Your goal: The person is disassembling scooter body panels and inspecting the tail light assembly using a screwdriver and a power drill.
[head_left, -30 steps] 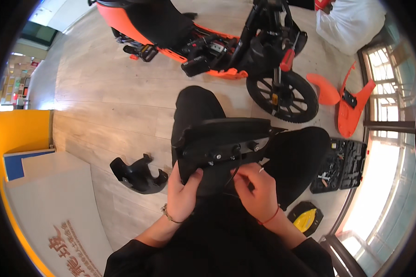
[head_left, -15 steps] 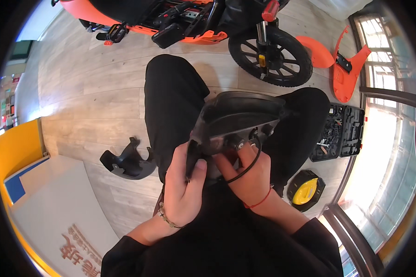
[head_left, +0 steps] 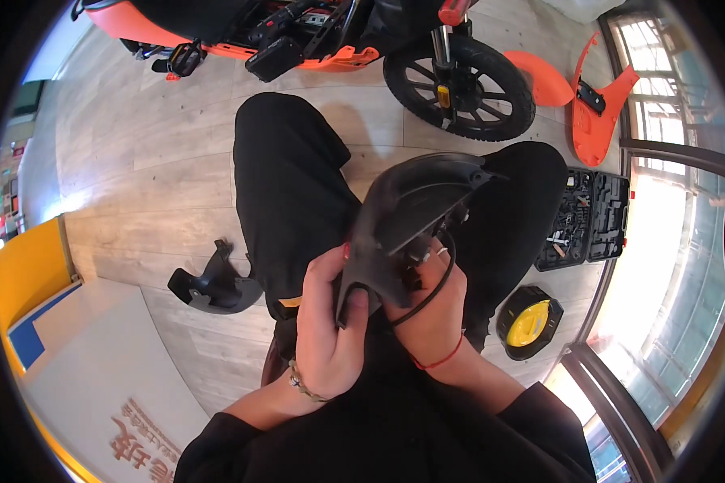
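Note:
A curved black plastic scooter housing (head_left: 376, 221) is held tilted above my lap, its hollow side turned to the right. My left hand (head_left: 328, 338) is closed round its lower left edge, with the thumb pressed on a prong of the plastic. My right hand (head_left: 437, 312) reaches beneath the housing and is closed at the fitting there; its fingertips are partly hidden. A black cable (head_left: 452, 272) comes out beside that fitting and loops down over the right fingers. Small metal bolts show near the cable's upper end.
A partly stripped orange scooter with its front wheel (head_left: 467, 88) stands ahead. Orange body panels (head_left: 600, 121) lie at far right, near an open tool case (head_left: 582, 221) and a black-and-yellow round container (head_left: 529, 324). Another black cover (head_left: 215, 282) lies left; a white board (head_left: 113, 354) stands nearby.
The housing has turned in my hands, so its left outer side and prong now face me more. Both hands still hold it. The surroundings have shifted slightly left in view.

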Demonstrator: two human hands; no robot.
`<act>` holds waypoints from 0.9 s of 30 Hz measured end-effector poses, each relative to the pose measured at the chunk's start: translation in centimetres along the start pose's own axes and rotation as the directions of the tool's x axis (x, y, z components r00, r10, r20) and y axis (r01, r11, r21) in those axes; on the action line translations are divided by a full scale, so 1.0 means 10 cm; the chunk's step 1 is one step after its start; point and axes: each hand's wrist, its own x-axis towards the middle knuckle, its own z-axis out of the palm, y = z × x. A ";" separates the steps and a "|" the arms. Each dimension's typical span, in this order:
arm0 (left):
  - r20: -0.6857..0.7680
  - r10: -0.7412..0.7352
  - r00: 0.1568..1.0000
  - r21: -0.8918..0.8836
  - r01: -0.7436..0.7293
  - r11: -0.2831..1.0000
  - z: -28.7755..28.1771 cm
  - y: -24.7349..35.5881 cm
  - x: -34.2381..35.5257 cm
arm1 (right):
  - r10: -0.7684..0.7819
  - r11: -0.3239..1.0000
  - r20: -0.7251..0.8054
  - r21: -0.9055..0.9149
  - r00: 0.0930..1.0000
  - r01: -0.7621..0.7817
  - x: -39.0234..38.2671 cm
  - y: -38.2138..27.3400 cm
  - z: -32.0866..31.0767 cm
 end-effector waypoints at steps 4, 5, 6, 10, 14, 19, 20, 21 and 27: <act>0.010 0.046 0.999 0.098 -0.047 0.994 0.02 -0.03 0.00 | 0.146 0.983 0.029 0.108 0.989 -0.148 -0.06 -0.01 0.00; 0.015 0.039 0.999 0.096 -0.040 0.995 0.01 -0.03 0.00 | 0.147 0.983 0.029 0.107 0.989 -0.149 -0.06 -0.01 0.02; 0.015 0.023 1.000 0.076 -0.025 0.997 0.02 -0.04 0.00 | 0.163 0.977 0.024 0.138 0.986 -0.165 -0.06 -0.01 0.03; -0.011 0.061 0.998 0.087 -0.060 0.994 0.03 -0.05 -0.01 | 0.189 0.956 0.029 0.224 0.981 -0.191 -0.04 0.00 0.03; -0.034 0.067 0.997 0.049 -0.065 0.997 0.04 -0.04 -0.01 | 0.264 0.939 0.072 0.209 0.962 -0.273 -0.05 -0.03 -0.04; -0.050 0.074 0.996 0.100 -0.069 0.993 0.06 -0.07 -0.02 | 0.135 0.961 0.005 0.241 0.991 -0.132 -0.05 -0.02 0.01; -0.048 0.073 0.996 0.100 -0.068 0.993 0.06 -0.08 -0.02 | 0.136 0.961 0.004 0.241 0.991 -0.133 -0.07 -0.02 0.00; -0.054 0.083 0.995 0.091 -0.078 0.993 0.06 -0.10 -0.01 | 0.142 0.973 -0.003 0.187 0.990 -0.139 -0.09 -0.03 0.00; -0.010 -0.087 0.996 0.067 0.087 0.994 0.08 -0.11 -0.06 | 0.076 0.997 -0.029 0.028 0.997 -0.075 -0.16 0.02 -0.02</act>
